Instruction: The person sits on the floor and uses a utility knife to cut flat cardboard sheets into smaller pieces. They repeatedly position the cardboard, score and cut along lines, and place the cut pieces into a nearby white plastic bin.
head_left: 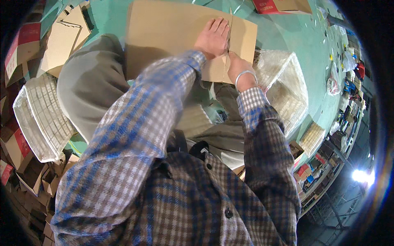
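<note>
A large flat sheet of brown cardboard [166, 33] lies across the floor in front of me, with a crease or cut line running down its right part. My left hand [214, 38] presses flat on it, fingers together and pointing away, just left of that line. Close to its lower right, my right hand [241, 69], with a silver bangle at the wrist, is curled at the line near the sheet's lower edge. Whether it grips the cardboard or a small tool is hidden by the fingers.
Plastic-wrapped white baskets stand to the left [46, 120] and right [286, 89]. Cut cardboard [58, 46] lies at upper left, a red and brown box [283, 6] at upper right. Boxes [27, 166] crowd the lower left. A plastic bag [333, 84] lies on the green floor.
</note>
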`<action>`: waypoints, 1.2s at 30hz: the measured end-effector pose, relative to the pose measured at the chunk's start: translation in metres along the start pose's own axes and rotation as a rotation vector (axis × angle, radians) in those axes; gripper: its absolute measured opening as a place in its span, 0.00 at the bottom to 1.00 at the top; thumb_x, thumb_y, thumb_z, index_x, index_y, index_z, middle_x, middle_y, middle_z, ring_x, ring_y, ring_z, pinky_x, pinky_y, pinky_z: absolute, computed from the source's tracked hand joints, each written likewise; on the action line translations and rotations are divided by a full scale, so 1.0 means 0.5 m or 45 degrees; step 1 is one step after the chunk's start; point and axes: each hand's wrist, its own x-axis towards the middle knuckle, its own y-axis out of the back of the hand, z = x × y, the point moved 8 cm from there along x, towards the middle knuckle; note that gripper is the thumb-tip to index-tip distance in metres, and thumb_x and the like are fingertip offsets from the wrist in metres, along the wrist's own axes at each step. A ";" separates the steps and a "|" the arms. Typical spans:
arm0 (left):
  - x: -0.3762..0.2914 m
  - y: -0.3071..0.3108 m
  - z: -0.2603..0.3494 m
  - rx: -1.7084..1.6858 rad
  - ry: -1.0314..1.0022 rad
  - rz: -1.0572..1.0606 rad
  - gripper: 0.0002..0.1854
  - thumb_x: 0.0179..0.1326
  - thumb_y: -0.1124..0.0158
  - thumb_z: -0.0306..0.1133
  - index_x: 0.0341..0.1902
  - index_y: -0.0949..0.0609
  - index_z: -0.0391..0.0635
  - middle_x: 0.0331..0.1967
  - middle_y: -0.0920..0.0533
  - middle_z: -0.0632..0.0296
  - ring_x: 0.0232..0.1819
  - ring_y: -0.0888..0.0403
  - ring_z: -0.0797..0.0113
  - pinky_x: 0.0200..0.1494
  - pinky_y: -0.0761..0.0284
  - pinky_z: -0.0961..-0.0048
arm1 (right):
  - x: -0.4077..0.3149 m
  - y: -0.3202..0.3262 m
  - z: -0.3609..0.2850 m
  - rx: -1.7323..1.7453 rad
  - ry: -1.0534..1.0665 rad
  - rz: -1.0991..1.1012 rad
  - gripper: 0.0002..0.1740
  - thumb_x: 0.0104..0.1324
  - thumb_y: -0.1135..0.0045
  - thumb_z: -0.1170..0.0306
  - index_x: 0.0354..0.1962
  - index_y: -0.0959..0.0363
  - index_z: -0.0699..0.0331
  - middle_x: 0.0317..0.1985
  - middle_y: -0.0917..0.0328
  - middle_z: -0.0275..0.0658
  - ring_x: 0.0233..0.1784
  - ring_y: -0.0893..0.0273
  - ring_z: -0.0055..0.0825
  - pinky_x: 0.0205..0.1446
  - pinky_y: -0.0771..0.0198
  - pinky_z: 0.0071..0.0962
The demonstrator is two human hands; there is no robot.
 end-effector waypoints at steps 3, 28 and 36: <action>0.003 0.000 0.001 0.037 0.011 0.003 0.29 0.58 0.42 0.43 0.59 0.26 0.37 0.65 0.30 0.53 0.69 0.38 0.55 0.71 0.46 0.57 | -0.024 -0.014 0.000 0.015 0.006 0.027 0.23 0.63 0.57 0.75 0.57 0.32 0.62 0.42 0.21 0.59 0.48 0.22 0.56 0.52 0.28 0.50; -0.001 -0.012 0.008 0.154 -0.028 -0.158 0.29 0.64 0.51 0.42 0.65 0.30 0.36 0.67 0.32 0.51 0.71 0.40 0.53 0.72 0.47 0.55 | -0.192 -0.161 0.014 -0.073 -0.183 -0.487 0.41 0.64 0.49 0.71 0.72 0.57 0.59 0.41 0.17 0.50 0.43 0.17 0.46 0.44 0.23 0.43; -0.001 -0.016 -0.001 -0.005 0.023 -0.141 0.25 0.65 0.48 0.39 0.63 0.30 0.39 0.67 0.33 0.53 0.71 0.40 0.54 0.73 0.47 0.56 | -0.298 -0.212 0.024 0.836 -0.289 -0.223 0.20 0.67 0.45 0.65 0.52 0.36 0.65 0.27 0.23 0.40 0.27 0.24 0.30 0.29 0.30 0.32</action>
